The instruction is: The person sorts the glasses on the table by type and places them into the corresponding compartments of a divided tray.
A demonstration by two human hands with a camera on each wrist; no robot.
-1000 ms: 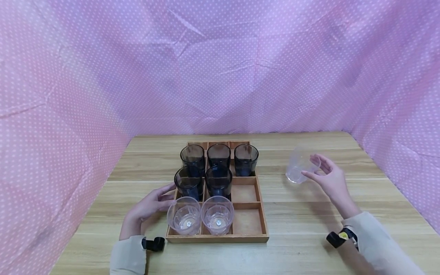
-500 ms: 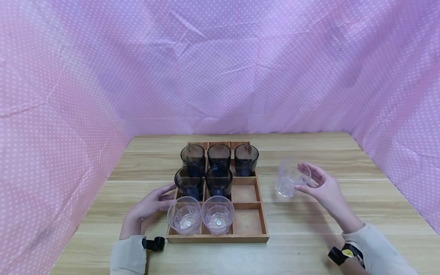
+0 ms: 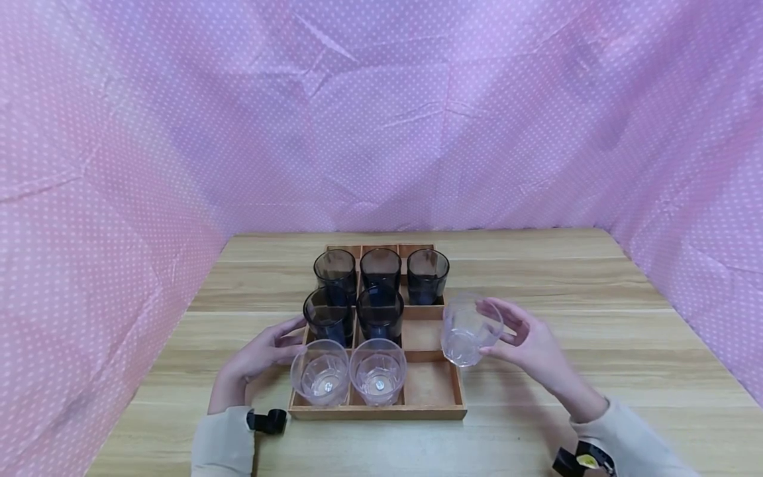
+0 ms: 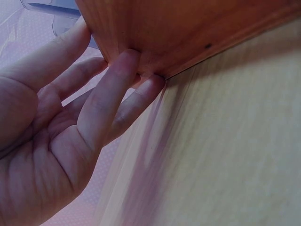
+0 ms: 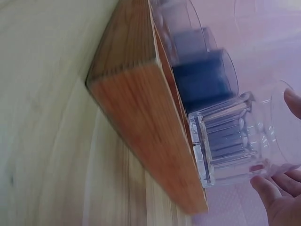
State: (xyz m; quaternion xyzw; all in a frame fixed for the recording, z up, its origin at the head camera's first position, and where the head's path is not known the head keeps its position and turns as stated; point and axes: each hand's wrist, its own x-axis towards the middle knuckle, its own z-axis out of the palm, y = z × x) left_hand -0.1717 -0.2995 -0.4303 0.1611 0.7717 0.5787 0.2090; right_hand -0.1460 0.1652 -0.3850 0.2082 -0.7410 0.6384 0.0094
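Observation:
My right hand (image 3: 527, 341) pinches a clear cup (image 3: 467, 334) by its rim, with the cup tilted over the right edge of the wooden divided tray (image 3: 375, 414). In the right wrist view, the cup's base hangs just above the tray's side wall (image 5: 141, 122). My left hand (image 3: 262, 354) rests its fingertips against the tray's left side, fingers fairly straight in the left wrist view. Two clear cups, a left one (image 3: 322, 377) and a right one (image 3: 378, 377), stand in the front row. Several dark tinted glasses (image 3: 379, 315) fill compartments behind them.
In the tray's right column, the middle compartment (image 3: 422, 331) and the front compartment (image 3: 428, 384) hold nothing. The tray lies on a wood-grain table (image 3: 596, 298). Pink dotted cloth (image 3: 381, 119) hangs behind and along both sides.
My right hand has moved left and toward me with the clear cup, from the open table on the right to the tray's right edge. My left hand has stayed at the tray's side.

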